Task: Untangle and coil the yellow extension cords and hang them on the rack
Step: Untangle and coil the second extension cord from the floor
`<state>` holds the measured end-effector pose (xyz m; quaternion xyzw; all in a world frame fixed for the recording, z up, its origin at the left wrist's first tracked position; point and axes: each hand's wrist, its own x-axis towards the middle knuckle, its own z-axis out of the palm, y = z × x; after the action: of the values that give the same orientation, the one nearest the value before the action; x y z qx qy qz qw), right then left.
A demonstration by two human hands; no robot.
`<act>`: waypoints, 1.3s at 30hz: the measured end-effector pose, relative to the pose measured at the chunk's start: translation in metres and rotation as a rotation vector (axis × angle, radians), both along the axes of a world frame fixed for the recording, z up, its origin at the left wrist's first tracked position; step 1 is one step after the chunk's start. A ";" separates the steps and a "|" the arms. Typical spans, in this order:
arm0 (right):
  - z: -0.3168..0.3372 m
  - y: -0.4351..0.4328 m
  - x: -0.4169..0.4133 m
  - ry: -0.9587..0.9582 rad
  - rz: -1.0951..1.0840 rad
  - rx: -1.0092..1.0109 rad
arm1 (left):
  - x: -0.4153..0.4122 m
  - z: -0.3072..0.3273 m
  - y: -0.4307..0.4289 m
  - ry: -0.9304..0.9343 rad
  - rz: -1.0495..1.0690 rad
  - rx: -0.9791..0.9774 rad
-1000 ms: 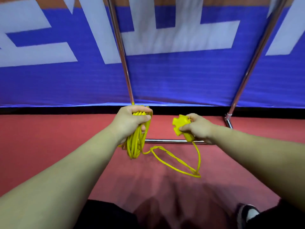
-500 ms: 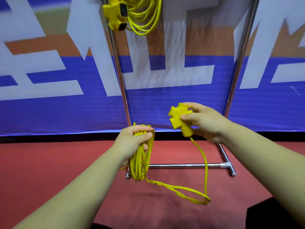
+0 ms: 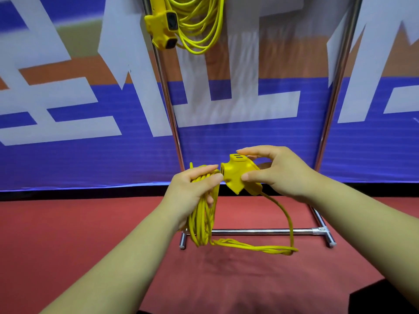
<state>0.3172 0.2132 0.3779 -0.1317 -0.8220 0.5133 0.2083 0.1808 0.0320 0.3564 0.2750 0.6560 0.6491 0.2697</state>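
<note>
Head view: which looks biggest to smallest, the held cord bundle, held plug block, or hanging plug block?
Largest: held cord bundle. Then held plug block and hanging plug block look alike; the hanging one is farther and cut off.

The coil hangs just left of the socket block; behind them stands the rack, with a second cord hanging high by its left pole.

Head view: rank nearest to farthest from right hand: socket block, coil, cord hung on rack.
1. socket block: held in the right hand.
2. coil: just left, gripped by the left hand.
3. hung cord: high on the rack, top of view.
</note>
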 end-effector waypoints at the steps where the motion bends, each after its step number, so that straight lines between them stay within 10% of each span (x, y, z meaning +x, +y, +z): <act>1: 0.000 -0.001 -0.001 0.004 0.015 0.013 | 0.001 0.001 0.001 0.026 0.000 -0.008; 15: -0.026 0.007 -0.003 -0.171 0.177 0.085 | -0.017 0.012 0.001 -0.077 0.202 0.244; 31: -0.061 0.005 -0.007 -0.417 0.280 0.665 | -0.039 0.004 -0.011 -0.265 0.342 0.320; 39: -0.051 0.012 -0.011 -0.145 0.190 0.415 | -0.038 -0.005 -0.010 -0.117 0.300 0.193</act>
<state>0.3062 0.2249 0.3272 -0.0446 -0.9314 0.3401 0.1220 0.1430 0.0216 0.3510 0.1606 0.6076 0.7568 0.1797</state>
